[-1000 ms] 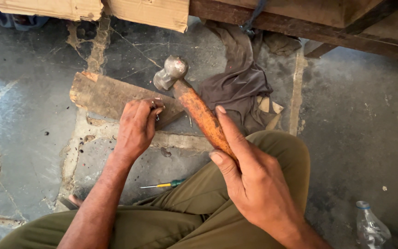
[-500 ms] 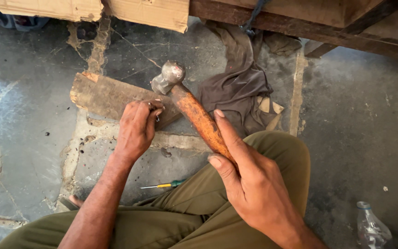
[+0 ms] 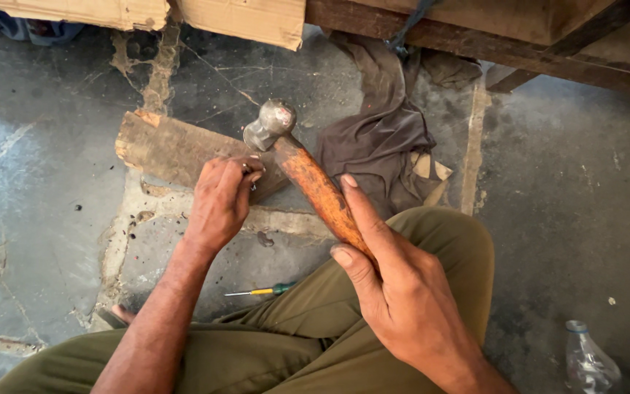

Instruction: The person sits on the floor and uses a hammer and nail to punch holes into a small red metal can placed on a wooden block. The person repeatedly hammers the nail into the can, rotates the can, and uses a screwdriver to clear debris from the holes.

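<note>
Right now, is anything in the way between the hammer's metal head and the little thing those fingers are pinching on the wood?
Nothing visible. The hammer head hangs just above the left hand, whose fingertips pinch a small part on the wooden block. Those fingers sit close.

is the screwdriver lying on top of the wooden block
No, the screwdriver lies on the concrete floor beside the person's leg, well apart from the wooden block that the left hand rests on.

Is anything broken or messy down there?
Yes. The wooden block under the left hand is chipped at its left end, the floor is cracked, and a dark cloth lies crumpled beside the hammer.
</note>
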